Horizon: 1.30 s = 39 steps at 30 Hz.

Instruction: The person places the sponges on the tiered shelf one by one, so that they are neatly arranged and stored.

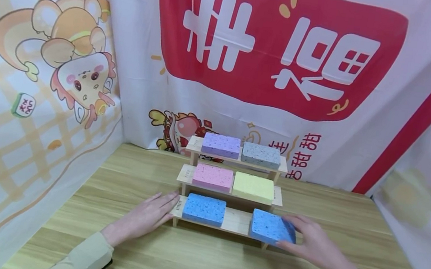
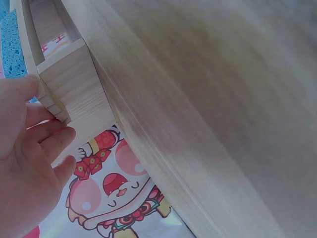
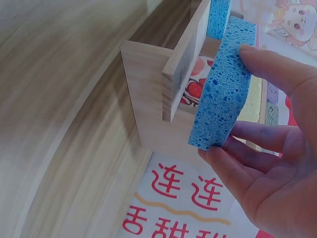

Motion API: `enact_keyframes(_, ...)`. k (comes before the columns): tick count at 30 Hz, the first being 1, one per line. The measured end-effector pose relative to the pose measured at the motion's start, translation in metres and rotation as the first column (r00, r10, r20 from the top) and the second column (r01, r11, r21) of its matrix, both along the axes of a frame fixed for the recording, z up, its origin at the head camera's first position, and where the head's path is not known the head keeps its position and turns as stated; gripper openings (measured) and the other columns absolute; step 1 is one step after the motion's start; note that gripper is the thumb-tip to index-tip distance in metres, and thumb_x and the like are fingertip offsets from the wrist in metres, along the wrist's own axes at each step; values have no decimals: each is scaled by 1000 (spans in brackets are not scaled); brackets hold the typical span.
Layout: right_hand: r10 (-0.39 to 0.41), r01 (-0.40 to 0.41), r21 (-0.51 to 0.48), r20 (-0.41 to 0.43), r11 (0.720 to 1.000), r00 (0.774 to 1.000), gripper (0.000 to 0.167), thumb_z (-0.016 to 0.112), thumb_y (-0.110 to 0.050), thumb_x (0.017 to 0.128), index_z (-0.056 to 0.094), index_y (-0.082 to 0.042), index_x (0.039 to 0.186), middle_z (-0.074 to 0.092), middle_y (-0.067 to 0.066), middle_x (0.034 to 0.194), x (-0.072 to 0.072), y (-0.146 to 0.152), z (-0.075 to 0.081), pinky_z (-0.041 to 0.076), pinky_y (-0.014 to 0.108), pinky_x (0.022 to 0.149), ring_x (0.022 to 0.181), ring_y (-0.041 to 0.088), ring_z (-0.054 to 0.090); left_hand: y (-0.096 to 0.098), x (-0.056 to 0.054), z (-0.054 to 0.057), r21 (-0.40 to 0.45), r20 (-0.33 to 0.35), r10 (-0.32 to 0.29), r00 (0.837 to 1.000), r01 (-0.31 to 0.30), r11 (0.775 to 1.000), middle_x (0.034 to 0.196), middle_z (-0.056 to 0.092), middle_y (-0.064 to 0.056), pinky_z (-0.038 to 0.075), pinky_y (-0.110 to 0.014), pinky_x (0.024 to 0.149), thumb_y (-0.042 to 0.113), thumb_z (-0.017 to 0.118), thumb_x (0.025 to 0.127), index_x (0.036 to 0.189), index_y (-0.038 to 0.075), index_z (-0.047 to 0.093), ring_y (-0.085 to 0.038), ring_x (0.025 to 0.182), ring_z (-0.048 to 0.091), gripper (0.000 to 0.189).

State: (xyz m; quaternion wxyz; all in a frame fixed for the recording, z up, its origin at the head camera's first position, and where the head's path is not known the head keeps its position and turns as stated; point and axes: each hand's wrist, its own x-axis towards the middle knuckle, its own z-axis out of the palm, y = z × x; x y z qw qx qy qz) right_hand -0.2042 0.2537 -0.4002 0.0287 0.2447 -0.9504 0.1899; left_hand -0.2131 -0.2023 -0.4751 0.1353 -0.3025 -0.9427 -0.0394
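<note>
A three-tier wooden stand (image 1: 237, 221) carries rectangular sponges. My right hand (image 1: 309, 242) pinches a speckled blue sponge (image 3: 225, 84) between thumb and fingers. That sponge is tilted over the right end of the lowest tier; whether its far edge touches the wood I cannot tell. Another blue sponge (image 1: 204, 209) lies on the same tier at the left, with bare wood between the two. My left hand (image 1: 147, 214) grips the left end of this tier, its thumb and fingertips (image 2: 52, 119) at the board's edge.
On the middle tier lie a pink sponge (image 1: 212, 177) and a yellow sponge (image 1: 253, 187). A purple sponge (image 1: 221, 145) and a grey sponge (image 1: 261, 154) sit on the top tier. Printed cloth (image 1: 137, 74) hangs behind the wood-grain table (image 1: 198, 264) and along its sides.
</note>
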Motion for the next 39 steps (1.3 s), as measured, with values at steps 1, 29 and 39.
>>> enact_keyframes(1,2,-2,-3,-4,1000,1000,75,74,-59,80,61,-8,134,62,21,135,-1,-2,0,59,52,92,119,39,62,0,0,0,0,3,0,1000,0,1000,153,46,-17,37,-53,118,33,56,100,147,0,44,-30,141,47,59)
enact_keyframes(29,114,-117,-35,-70,993,991,69,80,-46,79,63,0,128,68,17,126,-17,-50,-22,59,46,94,113,32,67,2,1,2,-3,42,17,999,-17,1000,155,43,-17,32,-51,121,35,50,103,148,0,42,-30,143,45,57)
enact_keyframes(39,130,-134,-24,-102,991,986,69,81,-44,78,62,1,128,69,17,123,-21,-57,-27,62,40,90,107,28,69,0,1,1,-3,29,8,1000,-8,1000,154,43,-17,33,-52,121,34,50,103,147,-1,42,-31,142,45,57)
